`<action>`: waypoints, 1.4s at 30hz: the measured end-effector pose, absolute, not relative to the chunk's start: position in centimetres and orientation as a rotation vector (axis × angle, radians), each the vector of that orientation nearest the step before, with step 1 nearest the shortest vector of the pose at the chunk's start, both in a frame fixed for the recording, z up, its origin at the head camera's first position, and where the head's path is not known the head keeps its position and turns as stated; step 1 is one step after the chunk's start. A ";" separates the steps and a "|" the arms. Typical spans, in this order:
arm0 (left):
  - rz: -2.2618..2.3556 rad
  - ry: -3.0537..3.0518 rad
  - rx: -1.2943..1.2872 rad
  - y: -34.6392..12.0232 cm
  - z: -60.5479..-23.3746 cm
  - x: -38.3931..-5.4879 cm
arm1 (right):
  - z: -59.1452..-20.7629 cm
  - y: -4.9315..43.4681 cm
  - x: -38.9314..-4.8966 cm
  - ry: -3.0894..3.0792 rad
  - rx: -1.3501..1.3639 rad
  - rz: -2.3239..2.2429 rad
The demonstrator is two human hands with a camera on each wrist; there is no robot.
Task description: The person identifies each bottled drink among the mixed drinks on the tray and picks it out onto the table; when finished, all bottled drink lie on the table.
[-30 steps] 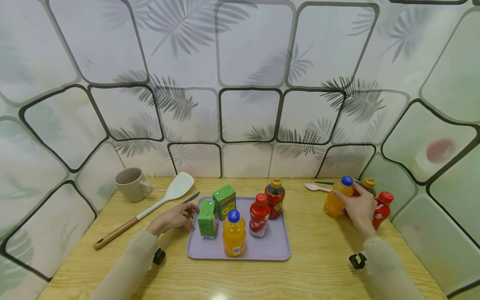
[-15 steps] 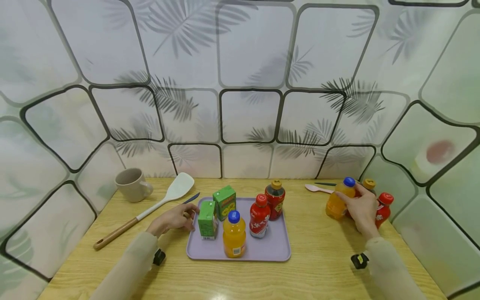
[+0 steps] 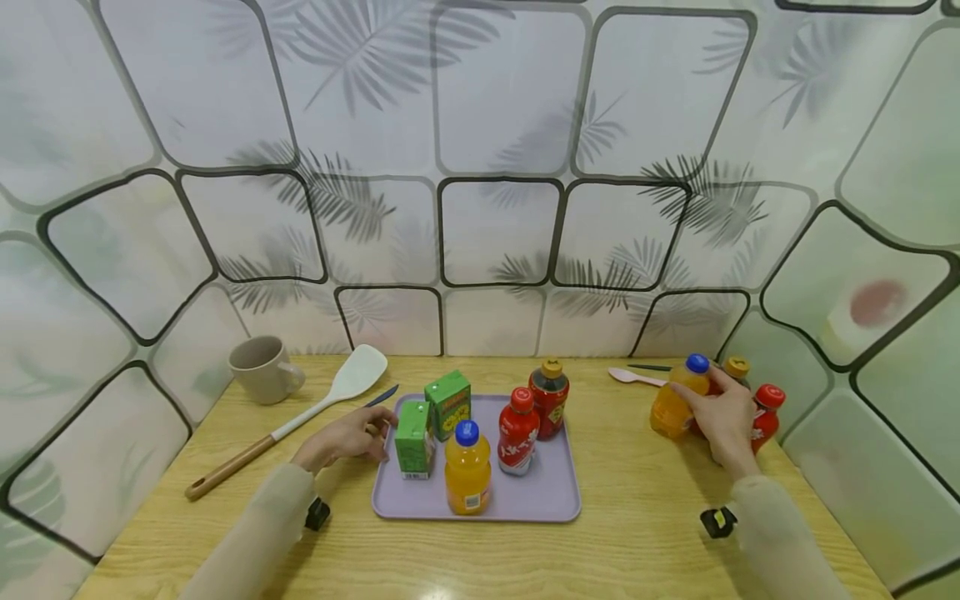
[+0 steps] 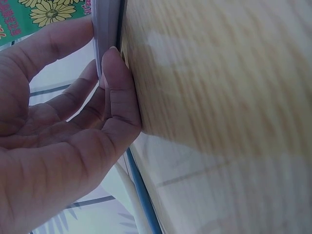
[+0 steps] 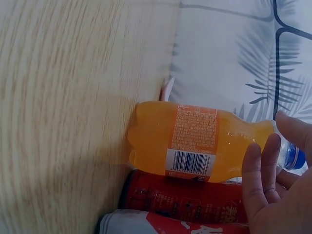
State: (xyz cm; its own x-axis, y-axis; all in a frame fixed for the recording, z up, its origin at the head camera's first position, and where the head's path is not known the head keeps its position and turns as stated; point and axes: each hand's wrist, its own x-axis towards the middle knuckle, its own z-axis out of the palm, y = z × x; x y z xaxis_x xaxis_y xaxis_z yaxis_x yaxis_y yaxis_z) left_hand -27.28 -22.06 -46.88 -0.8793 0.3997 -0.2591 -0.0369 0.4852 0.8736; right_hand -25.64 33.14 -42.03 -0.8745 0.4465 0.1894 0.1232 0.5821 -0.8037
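Note:
At the tray's left edge my left hand (image 3: 354,433) holds the rim, its curled fingers at the edge of the lilac tray (image 4: 105,34) in the left wrist view. On the tray (image 3: 536,506) stand two green drink cartons (image 3: 415,442), an orange juice bottle with a blue cap (image 3: 468,475), a red bottle (image 3: 517,437) and a dark bottle with a yellow cap (image 3: 550,400). Over on the right, my right hand (image 3: 723,417) grips a second orange juice bottle (image 5: 195,139) around its neck, near the blue cap. The bottle is upright, its base at the tabletop.
Right beside the held bottle are another dark bottle (image 3: 737,369) and another red bottle (image 3: 767,417), partly hidden by the hand. A pink spoon (image 3: 630,377) lies behind. To the left are a mug (image 3: 262,369), a long-handled turner (image 3: 330,402) and a blue utensil (image 3: 384,395).
My right hand and the orange juice bottle have shifted very slightly to the right since a second ago. The left hand and the tray stay in place.

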 end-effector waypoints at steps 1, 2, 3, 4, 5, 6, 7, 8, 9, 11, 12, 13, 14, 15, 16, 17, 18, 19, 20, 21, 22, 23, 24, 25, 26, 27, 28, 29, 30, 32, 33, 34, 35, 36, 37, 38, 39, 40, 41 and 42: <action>1.371 2.303 0.301 -22.0 -46.8 -27.3 | -42.0 33.1 -25.6 -2.438 -0.472 1.202; 1.370 2.302 0.301 -22.0 -46.8 -27.2 | -42.0 33.1 -25.6 -2.429 -0.483 1.208; 1.371 2.302 0.297 -22.0 -46.8 -27.2 | -42.0 33.1 -25.5 -2.419 -0.493 1.218; 1.370 2.303 0.296 -22.0 -46.7 -27.2 | -42.0 33.1 -25.5 -2.405 -0.505 1.228; 1.372 2.303 0.290 -22.0 -46.7 -27.2 | -41.9 33.1 -25.4 -2.384 -0.515 1.246; 1.371 2.303 0.285 -22.0 -46.7 -27.2 | -41.9 33.1 -25.4 -2.361 -0.519 1.264; 1.366 2.304 0.288 -22.0 -46.7 -27.2 | -41.9 33.0 -25.3 -2.338 -0.527 1.279; 1.366 2.304 0.284 -22.0 -46.6 -27.2 | -41.9 33.0 -25.2 -2.313 -0.537 1.292; 1.366 2.304 0.278 -22.0 -46.6 -27.2 | -41.9 32.9 -25.1 -2.288 -0.546 1.298; 1.361 2.303 0.275 -22.0 -46.5 -27.2 | -41.9 32.8 -25.0 -2.227 -0.566 1.327; 1.357 2.302 0.279 -22.0 -46.6 -27.2 | -42.0 32.7 -24.9 -2.199 -0.572 1.338; 1.354 2.301 0.284 -22.0 -46.5 -27.2 | -41.9 32.6 -24.8 -2.164 -0.580 1.352; 1.349 2.299 0.290 -22.0 -46.5 -27.2 | -42.0 32.5 -24.7 -2.138 -0.582 1.357; 1.346 2.299 0.292 -22.0 -46.6 -27.2 | -42.0 32.4 -24.7 -2.111 -0.576 1.367; 1.343 2.299 0.295 -22.0 -46.6 -27.2 | -42.0 32.2 -24.6 -2.085 -0.564 1.379; 1.339 2.301 0.303 -22.1 -46.6 -27.2 | -41.9 32.1 -24.5 -2.066 -0.542 1.380; 1.341 2.300 0.297 -22.1 -46.6 -27.2 | -42.0 31.9 -24.5 -2.053 -0.521 1.388; 1.344 2.300 0.290 -22.1 -46.6 -27.2 | -42.0 31.8 -24.5 -2.041 -0.497 1.400; 1.346 2.299 0.286 -22.0 -46.7 -27.2 | -42.0 31.6 -24.4 -2.045 -0.468 1.399; 1.350 2.302 0.288 -22.0 -46.7 -27.2 | -42.0 31.4 -24.4 -2.043 -0.440 1.414; 1.354 2.301 0.283 -22.0 -46.7 -27.2 | -42.0 31.2 -24.4 -2.044 -0.410 1.441; 1.356 2.301 0.282 -22.0 -46.7 -27.2 | -42.0 31.0 -24.4 -2.047 -0.385 1.465; 1.359 2.299 0.277 -22.0 -46.7 -27.2 | -42.1 30.8 -24.4 -2.047 -0.360 1.496; 1.363 2.299 0.277 -22.0 -46.7 -27.2 | -42.1 30.5 -24.4 -2.049 -0.336 1.520; 1.360 2.301 0.288 -22.1 -46.8 -27.3 | -42.2 30.3 -24.5 -2.050 -0.311 1.543; 1.360 2.301 0.296 -22.1 -46.7 -27.3 | -42.3 30.1 -24.5 -2.047 -0.292 1.576; 1.364 2.299 0.290 -22.1 -46.7 -27.3 | -42.4 29.8 -24.6 -2.046 -0.272 1.602; 1.361 2.301 0.295 -22.1 -46.7 -27.3 | -42.5 29.5 -24.7 -2.048 -0.253 1.616; 1.360 2.303 0.301 -22.1 -46.7 -27.3 | -42.6 29.3 -24.7 -2.050 -0.235 1.638; 1.357 2.305 0.311 -22.1 -46.7 -27.2 | -42.9 28.8 -24.9 -2.057 -0.195 1.679; 1.357 2.307 0.310 -22.1 -46.6 -27.2 | -43.1 28.6 -24.9 -2.060 -0.170 1.700; 1.352 2.312 0.311 -22.0 -46.6 -27.2 | -43.2 28.3 -25.0 -2.059 -0.140 1.724; 1.348 2.316 0.311 -22.0 -46.6 -27.1 | -43.3 28.0 -25.0 -2.060 -0.107 1.754; 1.345 2.319 0.311 -22.0 -46.5 -27.1 | -43.4 27.7 -25.1 -2.060 -0.080 1.788; 1.342 2.323 0.311 -22.0 -46.5 -27.1 | -43.5 27.3 -25.1 -2.057 -0.046 1.825; 1.339 2.326 0.312 -22.0 -46.5 -27.1 | -43.6 27.0 -25.1 -2.062 -0.017 1.854; 1.336 2.330 0.313 -22.0 -46.5 -27.1 | -43.7 26.7 -25.2 -2.064 0.013 1.886; 1.336 2.330 0.312 -22.0 -46.4 -27.1 | -43.8 26.4 -25.3 -2.070 0.036 1.915; 1.338 2.328 0.308 -22.0 -46.4 -27.1 | -43.9 26.1 -25.4 -2.085 0.063 1.931; 1.339 2.326 0.306 -22.0 -46.4 -27.1 | -44.0 25.8 -25.5 -2.099 0.085 1.945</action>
State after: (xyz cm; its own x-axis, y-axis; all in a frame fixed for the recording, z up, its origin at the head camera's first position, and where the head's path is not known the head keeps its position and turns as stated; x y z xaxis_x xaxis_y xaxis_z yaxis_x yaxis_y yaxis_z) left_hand -27.11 -22.01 -46.37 -0.8802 0.3971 -0.2601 -0.0254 0.5077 0.8612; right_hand -25.46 25.83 -43.98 -0.9596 0.1439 0.2416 -0.2299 0.0933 -0.9687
